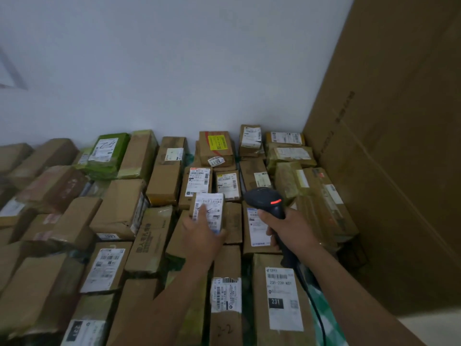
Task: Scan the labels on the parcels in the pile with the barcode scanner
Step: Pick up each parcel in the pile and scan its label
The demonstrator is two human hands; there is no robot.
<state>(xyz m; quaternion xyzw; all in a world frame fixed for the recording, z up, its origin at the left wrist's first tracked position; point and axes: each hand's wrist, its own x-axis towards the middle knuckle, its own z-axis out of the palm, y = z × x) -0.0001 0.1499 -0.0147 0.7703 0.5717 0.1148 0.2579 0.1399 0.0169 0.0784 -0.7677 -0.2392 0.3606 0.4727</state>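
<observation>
1. held in the left hand (pixel 202 237): a small brown cardboard parcel with a white printed label (pixel 209 211), in the middle of the pile, label facing up; forefinger laid across the label, thumb hooked round the near right edge.
2. gripped in the right hand (pixel 287 231), fingers curled tight round the handle: a black handheld barcode scanner (pixel 264 199), red light glowing on top of its head, head just right of the held parcel and apart from it.
3. trailing from the base of the handle toward the lower right: a black cable (pixel 316 308).
4. underneath and all around: a pile of brown cardboard parcels (pixel 119 211), many with white labels, reaching back to a white wall (pixel 174 58).
5. near the back left: a green plastic-wrapped parcel (pixel 108 153); near the back middle: a brown box with a yellow label (pixel 217 143).
6. standing along the right side of the pile: a large brown cardboard sheet (pixel 386 171).
</observation>
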